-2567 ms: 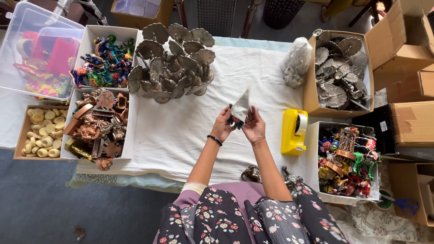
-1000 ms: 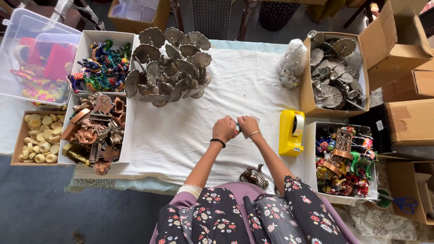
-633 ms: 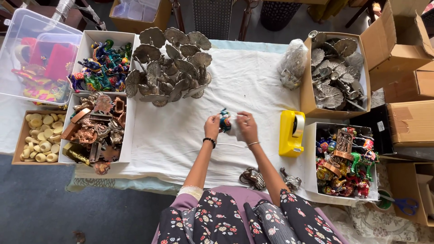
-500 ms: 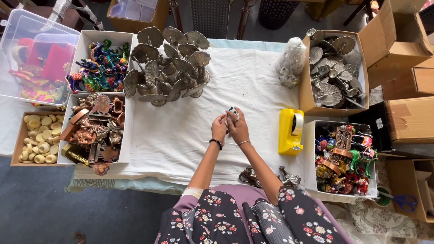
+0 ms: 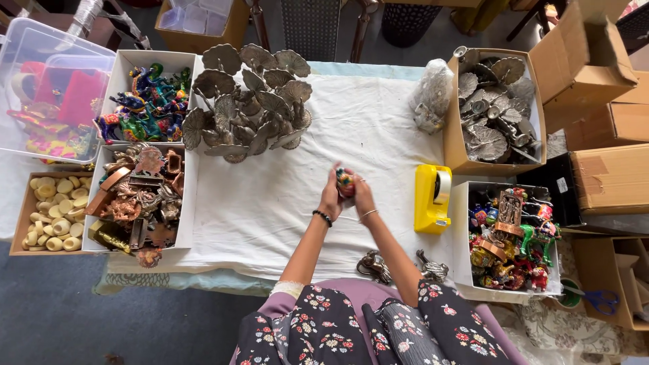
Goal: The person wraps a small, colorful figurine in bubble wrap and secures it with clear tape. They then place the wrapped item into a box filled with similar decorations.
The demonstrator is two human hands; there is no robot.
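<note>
The head view shows both hands, the left hand point(image 5: 330, 197) and the right hand point(image 5: 363, 195), wrapped around a small painted toy point(image 5: 345, 182), holding it just above the white cloth point(image 5: 270, 203) on the table. The yellow tape holder point(image 5: 433, 199) sits near the toy. The pile of gray metal leaves point(image 5: 250, 101) lies farther away from the toy.

White wrapping gone from view | small multicoloured painted figurine point(image 5: 345, 182) now bare, cupped between left hand point(image 5: 330, 197) and right hand point(image 5: 364, 197) | hands shifted slightly nearer
</note>
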